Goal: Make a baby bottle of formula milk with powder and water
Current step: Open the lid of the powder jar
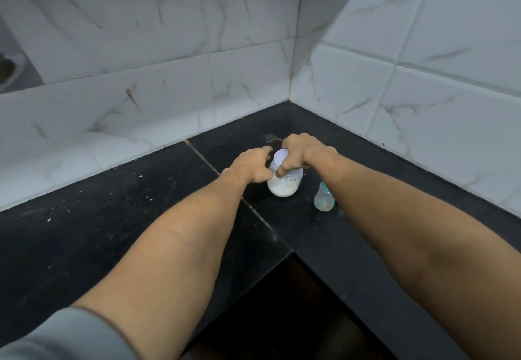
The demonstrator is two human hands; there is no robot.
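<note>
A clear jar of white powder (283, 187) stands on the black counter (141, 204) near the corner of the tiled walls. Its white lid (279, 157) is under my right hand (303, 152), whose fingers wrap over the top and rim. My left hand (253, 166) holds the jar's left side at the shoulder. A small baby bottle (323, 197) with a pale blue tint stands just right of the jar, partly hidden behind my right forearm. I cannot tell whether the bottle holds anything.
White marble-pattern tiles (169, 49) rise behind and to the right of the L-shaped counter. White specks lie scattered on the counter's left part. A dark gap (282, 317) opens below the counter's inner corner.
</note>
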